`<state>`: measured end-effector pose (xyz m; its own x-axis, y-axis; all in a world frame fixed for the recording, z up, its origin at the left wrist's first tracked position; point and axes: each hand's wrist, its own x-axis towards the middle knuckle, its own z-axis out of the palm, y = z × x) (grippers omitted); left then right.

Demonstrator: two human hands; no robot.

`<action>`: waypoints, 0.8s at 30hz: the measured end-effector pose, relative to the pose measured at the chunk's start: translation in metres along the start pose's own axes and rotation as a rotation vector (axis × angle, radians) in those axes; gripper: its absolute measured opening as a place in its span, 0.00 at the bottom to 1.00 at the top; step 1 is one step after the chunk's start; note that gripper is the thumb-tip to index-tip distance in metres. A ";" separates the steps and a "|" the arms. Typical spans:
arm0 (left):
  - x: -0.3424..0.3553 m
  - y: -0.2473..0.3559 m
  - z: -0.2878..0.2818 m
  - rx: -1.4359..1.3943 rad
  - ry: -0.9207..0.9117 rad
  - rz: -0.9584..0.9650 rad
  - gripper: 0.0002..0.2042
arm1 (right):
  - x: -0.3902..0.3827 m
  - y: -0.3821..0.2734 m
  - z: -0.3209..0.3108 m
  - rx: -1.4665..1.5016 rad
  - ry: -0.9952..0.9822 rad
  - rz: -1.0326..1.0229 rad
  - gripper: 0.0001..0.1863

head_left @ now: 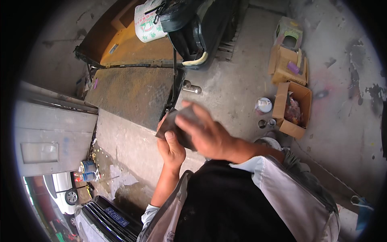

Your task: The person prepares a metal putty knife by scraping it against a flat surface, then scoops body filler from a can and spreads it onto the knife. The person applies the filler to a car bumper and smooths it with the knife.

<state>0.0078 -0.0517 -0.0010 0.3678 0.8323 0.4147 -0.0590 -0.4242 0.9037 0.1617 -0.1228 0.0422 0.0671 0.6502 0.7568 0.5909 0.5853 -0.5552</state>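
Note:
Near the middle, my left hand [171, 151] holds a dark, flat sheet [184, 139], thumb pressed on its face and other fingers mostly hidden behind it. My right hand [211, 137] lies over the sheet's upper right part, its fingers blurred by motion, so their grip is unclear. Beyond both hands, a stained, speckled flat panel [129, 90] slopes below an orange-brown vehicle interior part [129, 48].
A white printed sack [146, 26] and dark trim [179, 22] lie at the top. Cardboard boxes [286, 129] and cans [264, 105] stand right. Left are a pale door panel [48, 133], paint tins [87, 167], a white car [60, 189] and a grille [96, 220].

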 end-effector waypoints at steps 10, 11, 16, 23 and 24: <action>0.007 0.030 0.022 -0.086 0.061 -0.054 0.21 | -0.006 0.009 -0.001 -0.122 0.079 0.137 0.37; 0.008 0.029 0.024 -0.025 0.045 -0.017 0.21 | -0.004 0.009 -0.001 -0.130 0.094 0.129 0.37; 0.002 0.027 0.023 0.212 0.041 0.094 0.19 | 0.005 0.008 0.000 -0.116 0.161 0.117 0.37; -0.003 0.029 0.025 0.320 0.053 0.104 0.17 | 0.005 0.007 0.000 -0.113 0.177 0.147 0.38; -0.006 0.029 0.025 0.344 0.036 0.096 0.17 | 0.013 0.005 -0.004 -0.104 0.202 0.122 0.37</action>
<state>0.0271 -0.0778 0.0201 0.3422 0.7921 0.5054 0.2267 -0.5916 0.7737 0.1683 -0.1131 0.0510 0.2958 0.5969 0.7458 0.6474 0.4488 -0.6160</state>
